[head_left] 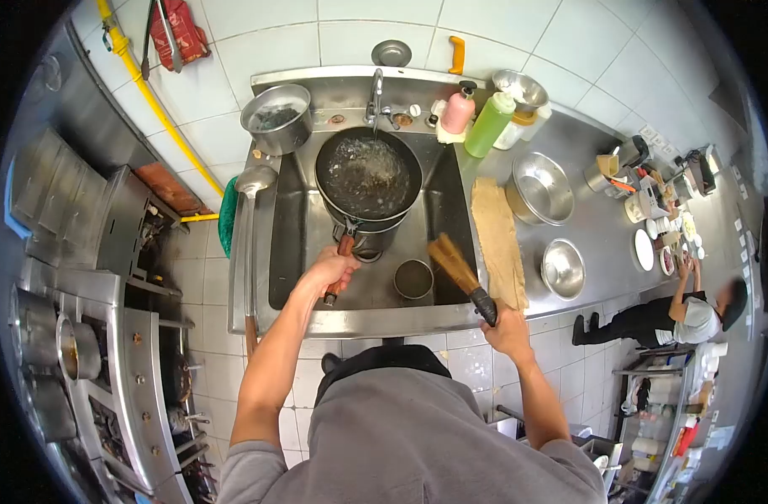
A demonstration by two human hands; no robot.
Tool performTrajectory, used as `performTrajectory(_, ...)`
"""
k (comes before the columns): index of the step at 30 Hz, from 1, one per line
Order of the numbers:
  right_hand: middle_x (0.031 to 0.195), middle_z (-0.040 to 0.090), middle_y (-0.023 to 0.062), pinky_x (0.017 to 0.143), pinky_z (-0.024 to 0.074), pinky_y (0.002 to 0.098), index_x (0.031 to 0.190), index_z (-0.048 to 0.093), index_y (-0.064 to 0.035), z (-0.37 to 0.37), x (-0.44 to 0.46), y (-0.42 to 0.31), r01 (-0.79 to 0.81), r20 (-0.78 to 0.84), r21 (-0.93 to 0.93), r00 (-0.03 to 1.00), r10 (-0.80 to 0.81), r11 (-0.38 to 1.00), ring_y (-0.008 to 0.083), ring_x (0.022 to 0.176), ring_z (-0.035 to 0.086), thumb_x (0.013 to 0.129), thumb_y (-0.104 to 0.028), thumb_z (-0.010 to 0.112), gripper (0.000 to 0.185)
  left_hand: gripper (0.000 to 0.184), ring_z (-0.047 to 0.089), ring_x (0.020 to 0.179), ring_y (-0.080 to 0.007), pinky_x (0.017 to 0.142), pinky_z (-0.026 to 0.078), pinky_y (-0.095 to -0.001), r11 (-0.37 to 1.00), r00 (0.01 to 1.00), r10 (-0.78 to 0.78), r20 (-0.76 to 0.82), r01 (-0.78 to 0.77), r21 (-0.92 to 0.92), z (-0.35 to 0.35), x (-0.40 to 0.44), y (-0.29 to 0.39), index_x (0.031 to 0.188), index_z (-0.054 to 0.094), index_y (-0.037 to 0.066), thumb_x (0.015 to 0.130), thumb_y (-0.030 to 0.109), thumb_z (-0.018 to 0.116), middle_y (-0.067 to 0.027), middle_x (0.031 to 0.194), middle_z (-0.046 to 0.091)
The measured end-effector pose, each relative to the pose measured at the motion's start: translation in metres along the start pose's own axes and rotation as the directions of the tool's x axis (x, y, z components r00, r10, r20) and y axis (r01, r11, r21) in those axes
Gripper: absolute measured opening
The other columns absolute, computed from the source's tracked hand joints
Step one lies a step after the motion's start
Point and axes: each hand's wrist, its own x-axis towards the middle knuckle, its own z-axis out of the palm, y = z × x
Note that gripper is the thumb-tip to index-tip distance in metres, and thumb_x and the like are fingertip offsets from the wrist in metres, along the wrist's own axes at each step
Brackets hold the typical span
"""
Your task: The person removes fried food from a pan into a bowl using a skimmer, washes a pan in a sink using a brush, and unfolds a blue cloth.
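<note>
Head cam, L grip [328,270]: I've got it clamped on the pan's hdl [345,245].
R grip [508,328]: clamped on brush [458,265]; bristles over sink [286,244], R of pan, not touching it.
Pan [332,193]: in/over sink, under tap [376,92], water inside; can't tell what it rests on.
Cup [413,280]: in sink, near side, btwn pan & brush.
Tabletop [601,231]: cloth [497,239] by sink, sm. bowl [563,269] just R of it.
</note>
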Motion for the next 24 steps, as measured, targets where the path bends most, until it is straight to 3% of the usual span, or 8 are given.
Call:
performTrajectory(5,0.065,0.059,0.0125,0.06,0.0489,0.0394,0.099,0.056,-0.0026,0.032,-0.007,0.028,-0.198,0.011,0.436,0.977,0.215,0.878,0.0283,0.065,0.063,0.077,-0.015,0.066,0.027,0.018,0.043,0.041,-0.0103,0.034,0.034,-0.0264,0.981,0.994,0.093,-0.061,-0.081,0.176,-0.003,-0.032,0.006,0.076,0.045,0.005,0.081,0.005,0.062,-0.0006,0.057,0.044)
performTrajectory(8,0.063,0.051,0.0007,0.041,0.0368,0.0232,0.088,0.051,-0.0061,0.03,-0.008,0.03,-0.35,0.221,0.772,0.931,0.292,0.531,0.0083,0.046,0.049,0.085,-0.019,0.063,0.018,0.016,0.046,0.041,-0.0098,0.033,0.035,-0.0274,0.932,0.99,0.101,-0.097,-0.06,0.358,0.001,-0.052,0.013,0.076,0.046,0.005,0.081,0.007,0.061,-0.0034,0.056,0.046)
performTrajectory(11,0.065,0.051,0.0006,0.042,0.0385,0.0244,0.09,0.05,-0.0068,0.024,-0.002,0.03,-0.354,0.259,0.856,0.925,0.279,0.377,0.0099,0.048,0.05,0.085,-0.018,0.063,0.018,0.014,0.057,0.048,-0.0208,0.043,0.045,-0.0343,0.837,0.986,0.102,-0.131,-0.014,0.547,0.009,-0.07,0.016,0.08,0.049,0.002,0.081,0.01,0.061,-0.012,0.06,0.054)
performTrajectory(13,0.069,0.052,0.0012,0.043,0.0392,0.0246,0.092,0.05,-0.0078,0.024,0.004,0.032,-0.365,0.283,0.878,0.918,0.278,0.311,0.0104,0.049,0.051,0.084,-0.019,0.064,0.02,0.016,0.064,0.067,-0.0359,0.062,0.05,-0.0417,0.53,0.92,0.379,-0.098,-0.13,0.838,0.014,-0.075,0.011,0.085,0.052,-0.002,0.079,0.01,0.061,-0.0207,0.069,0.061)
performTrajectory(14,0.071,0.052,0.0019,0.043,0.0401,0.0249,0.092,0.05,-0.0078,0.023,0.008,0.031,-0.371,0.301,0.898,0.91,0.285,0.235,0.0108,0.05,0.051,0.084,-0.018,0.065,0.02,0.022,0.062,0.083,-0.044,0.075,0.049,-0.0457,0.554,0.937,0.323,-0.132,-0.074,0.829,0.019,-0.079,0.01,0.092,0.054,-0.004,0.078,0.011,0.062,-0.0259,0.08,0.063)
performTrajectory(16,0.076,0.053,0.0033,0.044,0.0433,0.0266,0.095,0.048,-0.0074,0.024,0.014,0.03,-0.35,0.313,0.93,0.913,0.261,0.112,0.0122,0.053,0.053,0.082,-0.018,0.066,0.024,0.023,0.063,0.083,-0.0427,0.074,0.05,-0.0462,0.489,0.921,0.365,-0.138,-0.064,0.87,0.025,-0.08,0.005,0.094,0.054,-0.003,0.077,0.01,0.063,-0.0257,0.08,0.064)
performTrajectory(20,0.077,0.054,0.0041,0.042,0.0438,0.0269,0.1,0.046,-0.0077,0.015,0.017,0.015,-0.322,0.299,0.945,0.919,0.257,0.052,0.0128,0.052,0.053,0.081,-0.017,0.067,0.03,0.022,0.063,0.079,-0.0429,0.068,0.05,-0.0496,0.236,0.872,0.473,-0.125,0.012,0.972,0.027,-0.077,-0.003,0.096,0.054,0.0,0.077,0.007,0.062,-0.0265,0.078,0.064)
performTrajectory(24,0.074,0.055,0.0045,0.038,0.0415,0.0259,0.106,0.042,-0.0068,0.015,0.017,0.013,-0.289,0.191,0.899,0.935,0.299,0.329,0.0115,0.05,0.052,0.08,-0.012,0.069,0.038,0.031,0.065,0.079,-0.0387,0.07,0.052,-0.0471,0.146,0.867,0.469,-0.167,0.11,0.983,0.025,-0.073,0.002,0.101,0.055,0.001,0.071,0.004,0.065,-0.023,0.078,0.065)
